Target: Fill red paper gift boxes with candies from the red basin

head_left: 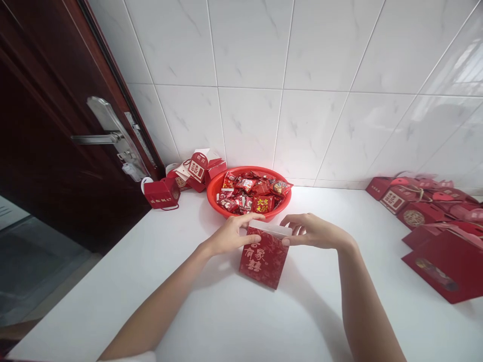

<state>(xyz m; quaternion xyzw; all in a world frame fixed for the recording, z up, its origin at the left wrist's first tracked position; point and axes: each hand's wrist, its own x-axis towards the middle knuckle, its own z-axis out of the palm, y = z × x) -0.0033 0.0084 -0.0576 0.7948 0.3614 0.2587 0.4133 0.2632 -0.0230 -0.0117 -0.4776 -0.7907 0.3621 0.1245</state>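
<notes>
A red paper gift box [264, 256] with pale printed characters stands on the white table in front of me, its white inner flap showing at the top. My left hand [236, 235] grips its upper left edge, thumb on the front face and fingers behind. My right hand [311, 232] pinches the upper right edge, the thumb at the front corner and the fingers curled behind the top. Just beyond the box sits a red plastic basket [212, 198] full of red-wrapped snack packets [247, 193]. The inside of the box is hidden from view.
Several red gift boxes [162, 193] lie at the back left of the white table [181, 311]. More red boxes [449, 261] are grouped along the right side. A tiled wall [249, 45] rises behind, and a dark wooden door [49, 90] with a metal handle stands at the left.
</notes>
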